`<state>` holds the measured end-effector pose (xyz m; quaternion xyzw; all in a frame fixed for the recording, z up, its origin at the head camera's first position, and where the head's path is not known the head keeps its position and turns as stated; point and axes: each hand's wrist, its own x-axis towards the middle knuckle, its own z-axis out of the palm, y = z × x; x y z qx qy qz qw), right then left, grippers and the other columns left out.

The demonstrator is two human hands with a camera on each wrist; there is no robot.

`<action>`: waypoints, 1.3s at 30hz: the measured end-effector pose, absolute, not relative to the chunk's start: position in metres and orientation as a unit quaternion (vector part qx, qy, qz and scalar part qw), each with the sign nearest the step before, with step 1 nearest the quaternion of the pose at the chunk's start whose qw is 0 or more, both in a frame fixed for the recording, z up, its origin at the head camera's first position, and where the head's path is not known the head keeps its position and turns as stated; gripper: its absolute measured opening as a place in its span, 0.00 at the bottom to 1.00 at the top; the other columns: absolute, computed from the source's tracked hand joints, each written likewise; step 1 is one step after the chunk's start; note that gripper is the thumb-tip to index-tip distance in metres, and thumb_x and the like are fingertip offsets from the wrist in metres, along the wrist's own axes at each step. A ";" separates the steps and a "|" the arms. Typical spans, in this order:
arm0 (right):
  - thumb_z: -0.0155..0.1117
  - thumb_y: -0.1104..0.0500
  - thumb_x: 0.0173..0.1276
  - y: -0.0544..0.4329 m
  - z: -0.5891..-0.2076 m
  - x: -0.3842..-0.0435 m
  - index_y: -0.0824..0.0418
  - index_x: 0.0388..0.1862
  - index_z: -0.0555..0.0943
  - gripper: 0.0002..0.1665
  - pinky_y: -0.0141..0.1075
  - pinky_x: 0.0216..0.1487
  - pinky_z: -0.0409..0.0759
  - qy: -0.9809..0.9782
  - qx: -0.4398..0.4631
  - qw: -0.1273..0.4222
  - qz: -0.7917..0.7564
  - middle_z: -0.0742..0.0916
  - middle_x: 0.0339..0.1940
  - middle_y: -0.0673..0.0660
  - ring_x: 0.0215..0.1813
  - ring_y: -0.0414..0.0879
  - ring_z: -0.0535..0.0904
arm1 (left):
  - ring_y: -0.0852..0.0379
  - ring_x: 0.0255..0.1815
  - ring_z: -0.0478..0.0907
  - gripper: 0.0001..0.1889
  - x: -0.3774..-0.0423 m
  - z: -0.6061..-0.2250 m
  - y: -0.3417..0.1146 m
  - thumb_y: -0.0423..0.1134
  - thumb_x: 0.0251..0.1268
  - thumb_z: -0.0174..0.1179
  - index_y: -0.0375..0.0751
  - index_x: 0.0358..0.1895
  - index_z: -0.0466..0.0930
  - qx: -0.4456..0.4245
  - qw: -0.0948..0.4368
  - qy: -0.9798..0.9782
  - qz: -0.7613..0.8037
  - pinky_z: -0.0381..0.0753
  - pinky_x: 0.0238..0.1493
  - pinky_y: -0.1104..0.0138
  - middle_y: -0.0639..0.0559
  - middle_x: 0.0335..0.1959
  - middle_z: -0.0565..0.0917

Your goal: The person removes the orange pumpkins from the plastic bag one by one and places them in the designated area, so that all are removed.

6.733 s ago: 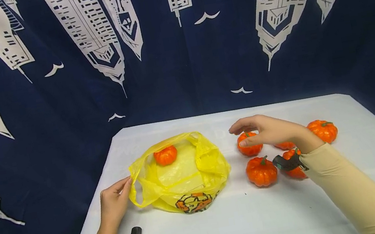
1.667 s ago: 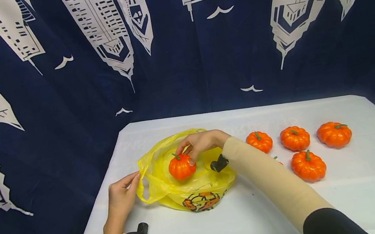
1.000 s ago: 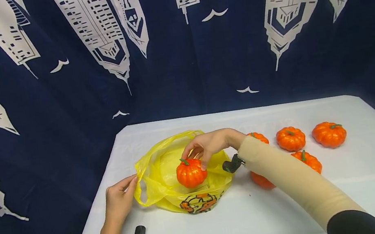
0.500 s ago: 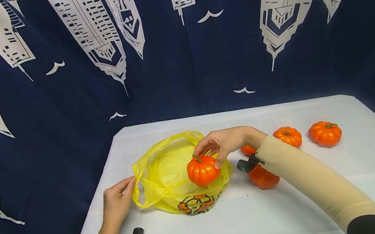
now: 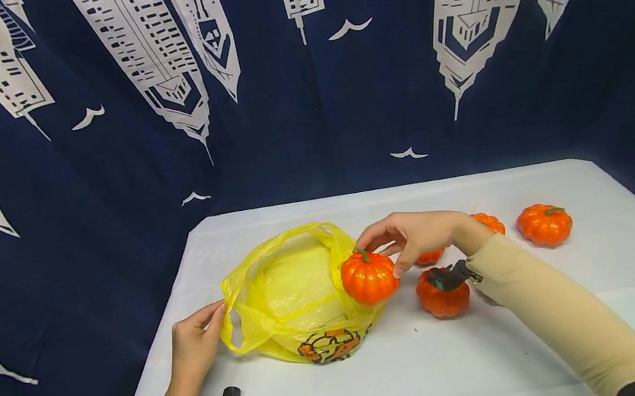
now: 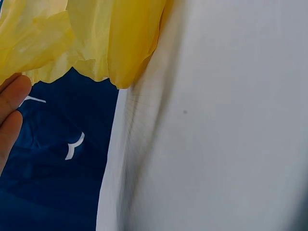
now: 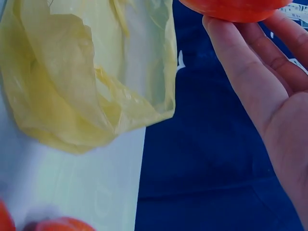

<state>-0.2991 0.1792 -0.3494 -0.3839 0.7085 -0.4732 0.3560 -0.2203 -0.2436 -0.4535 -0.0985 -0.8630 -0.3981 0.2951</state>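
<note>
A yellow plastic bag lies on the table with its mouth spread wide. My left hand pinches the handle loop at its left edge; in the left wrist view, fingertips touch the yellow film. My right hand holds a small orange pumpkin with a green stem, thumb and fingers around its side. This pumpkin hangs in front of the bag's right rim, above the table. From below, the right wrist view shows the pumpkin apart from the bag. Only yellow film shows inside the bag.
Right of the bag, several more pumpkins sit on the white table: one at the front, others behind, partly hidden by my right arm, and one at far right. A dark blue printed curtain hangs behind the table.
My right hand, earlier above the right-hand pumpkins, has gripped the pumpkin in the bag, lifted it out and carried it right to the rim. My left hand keeps its pinch.
</note>
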 end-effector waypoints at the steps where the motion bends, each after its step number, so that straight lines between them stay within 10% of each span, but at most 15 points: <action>1: 0.69 0.74 0.55 0.182 -0.349 -0.298 0.68 0.68 0.72 0.39 0.41 0.66 0.78 0.710 -0.379 0.355 -0.475 0.79 0.65 0.59 0.71 0.55 0.72 | 0.39 0.42 0.88 0.06 -0.220 -0.454 -0.244 0.25 0.59 0.68 0.29 0.39 0.89 -0.098 0.295 -0.863 -0.398 0.71 0.44 0.92 0.37 0.36 0.90; 12: 0.70 0.73 0.56 0.219 -0.353 -0.276 0.68 0.68 0.71 0.39 0.40 0.63 0.81 0.734 -0.321 0.341 -0.492 0.79 0.65 0.57 0.69 0.55 0.74 | 0.39 0.42 0.88 0.06 -0.219 -0.454 -0.243 0.25 0.59 0.68 0.30 0.39 0.89 -0.097 0.296 -0.864 -0.396 0.72 0.44 0.91 0.37 0.35 0.90; 26: 0.68 0.69 0.63 0.267 -0.350 -0.261 0.73 0.70 0.67 0.37 0.27 0.67 0.73 0.748 -0.357 0.261 -0.495 0.74 0.72 0.55 0.68 0.33 0.73 | 0.43 0.40 0.89 0.06 -0.219 -0.454 -0.243 0.24 0.57 0.69 0.30 0.38 0.89 -0.103 0.306 -0.862 -0.392 0.72 0.44 0.91 0.36 0.35 0.90; 39: 0.60 0.75 0.66 0.329 -0.363 -0.238 0.67 0.71 0.68 0.33 0.30 0.61 0.80 0.741 -0.351 0.228 -0.525 0.77 0.67 0.37 0.67 0.32 0.75 | 0.41 0.40 0.89 0.06 -0.220 -0.458 -0.243 0.23 0.59 0.68 0.30 0.39 0.89 -0.109 0.304 -0.860 -0.395 0.73 0.43 0.91 0.35 0.35 0.90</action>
